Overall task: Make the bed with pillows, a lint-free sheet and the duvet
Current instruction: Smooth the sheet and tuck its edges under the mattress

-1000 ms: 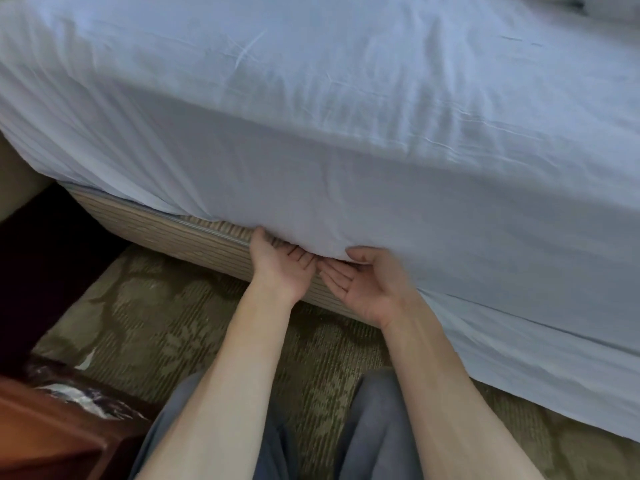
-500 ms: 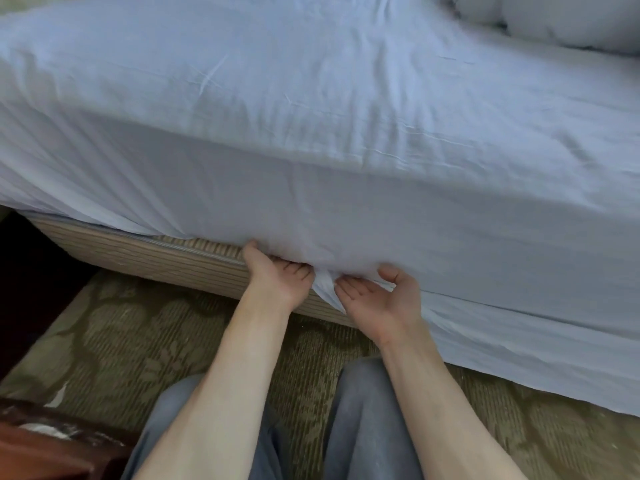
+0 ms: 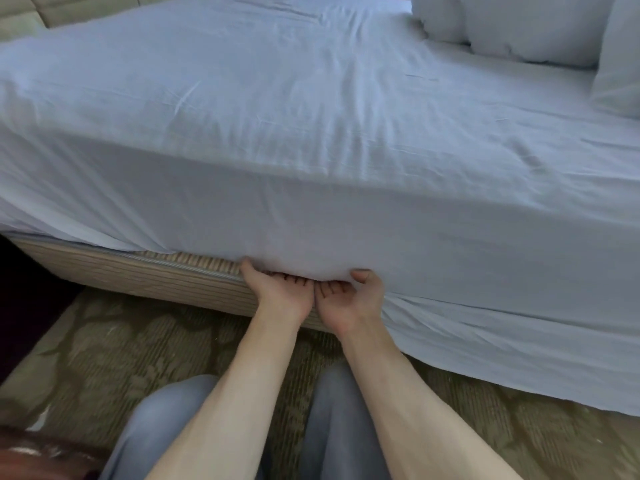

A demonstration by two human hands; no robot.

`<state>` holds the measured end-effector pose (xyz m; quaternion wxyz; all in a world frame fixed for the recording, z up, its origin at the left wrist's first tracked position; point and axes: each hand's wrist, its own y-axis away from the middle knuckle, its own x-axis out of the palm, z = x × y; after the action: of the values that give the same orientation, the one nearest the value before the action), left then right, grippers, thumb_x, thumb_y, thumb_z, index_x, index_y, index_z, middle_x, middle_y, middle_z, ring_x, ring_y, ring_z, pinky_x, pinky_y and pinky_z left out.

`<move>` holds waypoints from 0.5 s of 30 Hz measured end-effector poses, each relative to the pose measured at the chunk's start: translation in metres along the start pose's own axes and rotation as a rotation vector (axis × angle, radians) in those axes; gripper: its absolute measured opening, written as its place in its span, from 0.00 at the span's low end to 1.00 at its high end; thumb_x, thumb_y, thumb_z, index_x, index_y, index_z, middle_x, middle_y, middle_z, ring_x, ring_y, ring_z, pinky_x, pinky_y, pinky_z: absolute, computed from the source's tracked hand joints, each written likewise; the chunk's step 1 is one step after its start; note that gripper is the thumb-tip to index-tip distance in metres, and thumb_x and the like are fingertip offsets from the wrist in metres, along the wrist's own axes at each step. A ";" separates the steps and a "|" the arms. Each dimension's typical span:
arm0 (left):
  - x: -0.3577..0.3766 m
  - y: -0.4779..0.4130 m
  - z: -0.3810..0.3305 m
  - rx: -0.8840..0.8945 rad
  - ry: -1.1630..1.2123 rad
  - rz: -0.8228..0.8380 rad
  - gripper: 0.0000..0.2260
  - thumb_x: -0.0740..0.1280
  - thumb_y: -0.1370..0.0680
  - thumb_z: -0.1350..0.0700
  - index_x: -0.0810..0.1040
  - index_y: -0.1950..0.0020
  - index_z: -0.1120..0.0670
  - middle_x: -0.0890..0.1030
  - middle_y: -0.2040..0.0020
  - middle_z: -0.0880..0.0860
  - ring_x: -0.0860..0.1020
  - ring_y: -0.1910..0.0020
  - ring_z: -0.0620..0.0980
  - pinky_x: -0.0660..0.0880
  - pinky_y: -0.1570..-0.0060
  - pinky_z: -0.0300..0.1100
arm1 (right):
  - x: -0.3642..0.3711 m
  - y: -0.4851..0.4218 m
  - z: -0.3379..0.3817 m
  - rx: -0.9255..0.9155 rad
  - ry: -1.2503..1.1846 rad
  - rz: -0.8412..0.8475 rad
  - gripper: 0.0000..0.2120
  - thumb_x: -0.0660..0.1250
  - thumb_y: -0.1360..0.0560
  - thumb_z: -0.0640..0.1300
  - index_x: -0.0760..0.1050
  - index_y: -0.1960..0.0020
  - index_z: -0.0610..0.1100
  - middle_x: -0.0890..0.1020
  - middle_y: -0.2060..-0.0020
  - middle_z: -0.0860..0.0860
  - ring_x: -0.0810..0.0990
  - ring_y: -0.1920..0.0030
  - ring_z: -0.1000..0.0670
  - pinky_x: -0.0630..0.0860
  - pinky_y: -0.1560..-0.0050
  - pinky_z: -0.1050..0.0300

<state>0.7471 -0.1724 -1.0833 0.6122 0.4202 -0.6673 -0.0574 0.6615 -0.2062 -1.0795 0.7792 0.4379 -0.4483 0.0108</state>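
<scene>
A pale blue sheet [image 3: 311,133] covers the mattress top and its near side. My left hand [image 3: 280,292] and my right hand [image 3: 349,299] lie side by side, palms up, at the mattress's lower edge. Their fingers reach in under the sheet's fold above the striped bed base [image 3: 138,275], and the fingertips are hidden. Both thumbs stick up against the sheet. To the left of my hands the sheet is tucked in; to the right it hangs loose [image 3: 519,341] down to the floor. White pillows [image 3: 519,26] lie at the far right of the bed.
Patterned olive carpet [image 3: 138,358] lies under my knees, which are in grey trousers. A reddish wooden piece of furniture [image 3: 34,459] is at the bottom left corner. A beige padded surface [image 3: 86,8] stands beyond the bed at the top left.
My view has lifted, bringing the pillows into sight. My right hand has closed in beside my left, and the small flap of sheet between them is gone under the mattress.
</scene>
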 end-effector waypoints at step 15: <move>-0.007 -0.005 0.010 -0.041 -0.191 -0.125 0.26 0.61 0.20 0.37 0.78 0.35 0.57 0.81 0.38 0.59 0.80 0.39 0.57 0.72 0.29 0.52 | -0.029 0.011 0.058 0.019 -0.051 -0.008 0.39 0.61 0.34 0.38 0.62 0.24 0.31 0.71 0.28 0.35 0.68 0.25 0.38 0.61 0.22 0.43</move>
<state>0.7402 -0.1757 -1.0944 0.5494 0.4413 -0.6937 -0.1490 0.5999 -0.2285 -1.0798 0.7633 0.4474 -0.4661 0.0008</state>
